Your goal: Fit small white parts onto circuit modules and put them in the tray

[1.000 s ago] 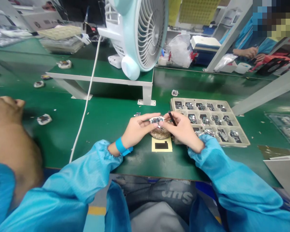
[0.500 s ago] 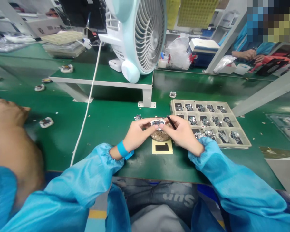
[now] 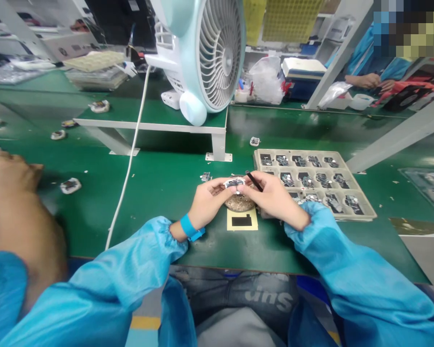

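Observation:
A small white-rimmed electronic assembly (image 3: 234, 183) is held between my two hands, above a round speckled brown pad (image 3: 240, 202). My left hand (image 3: 210, 198) pinches its left side, thumb on the near edge. With thumb and fingers, my right hand (image 3: 271, 193) grips the right side; a thin black tool (image 3: 254, 181) also rests in that hand, its kind unclear. Just in front of the pad lies a yellow card (image 3: 242, 226) with a black rectangular piece (image 3: 241, 220) on it. Behind my left hand sits a small loose metal part (image 3: 205, 177).
A compartment tray (image 3: 367, 209) of small parts stands to the right. A light-blue fan (image 3: 195, 62) sits on a raised shelf (image 3: 152, 126), its white cable (image 3: 126, 178) crossing the table. Another white-rimmed assembly (image 3: 71, 185) lies left, near another person's hand (image 3: 12, 176).
Both hands keep hold of the assembly, with only slight finger shifts. The view has moved a little. The person's hand at far left remains nearly in place.

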### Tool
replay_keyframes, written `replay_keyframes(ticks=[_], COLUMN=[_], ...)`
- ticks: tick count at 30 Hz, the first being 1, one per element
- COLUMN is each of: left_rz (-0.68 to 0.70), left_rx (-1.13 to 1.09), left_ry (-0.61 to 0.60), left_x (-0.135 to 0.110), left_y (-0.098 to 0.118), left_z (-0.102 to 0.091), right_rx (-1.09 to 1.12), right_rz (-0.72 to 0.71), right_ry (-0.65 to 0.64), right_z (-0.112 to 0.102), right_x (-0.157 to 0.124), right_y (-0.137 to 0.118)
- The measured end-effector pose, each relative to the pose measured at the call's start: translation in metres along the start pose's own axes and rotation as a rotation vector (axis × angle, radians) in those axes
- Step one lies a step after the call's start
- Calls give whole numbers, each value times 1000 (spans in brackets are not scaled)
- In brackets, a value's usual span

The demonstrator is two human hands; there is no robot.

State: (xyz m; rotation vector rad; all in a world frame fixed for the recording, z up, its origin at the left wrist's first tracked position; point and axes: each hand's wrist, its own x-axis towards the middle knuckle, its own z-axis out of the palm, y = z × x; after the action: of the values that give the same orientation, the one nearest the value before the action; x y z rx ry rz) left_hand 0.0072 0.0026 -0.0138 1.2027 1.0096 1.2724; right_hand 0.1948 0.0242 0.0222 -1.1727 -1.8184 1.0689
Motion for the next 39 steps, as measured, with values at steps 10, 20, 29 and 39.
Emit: replay_keyframes(ticks=[10,20,29,39], left_rz=[379,435,268,451], left_rx=[573,618,511,616], left_ry=[0,40,76,66], left_x=[-5,-2,2,0], left_y=[9,11,9,7], left_z=[-4,-5,-10,-9], right_rx=[-189,-432,-442,-358], right_rz=[-382,-595,-497,-657], right_ry=[104,44,-44,93], right_z=[-10,-10,-12,-10], right_x=[-2,-6,-4,1], right_y=[-5,9,7,15])
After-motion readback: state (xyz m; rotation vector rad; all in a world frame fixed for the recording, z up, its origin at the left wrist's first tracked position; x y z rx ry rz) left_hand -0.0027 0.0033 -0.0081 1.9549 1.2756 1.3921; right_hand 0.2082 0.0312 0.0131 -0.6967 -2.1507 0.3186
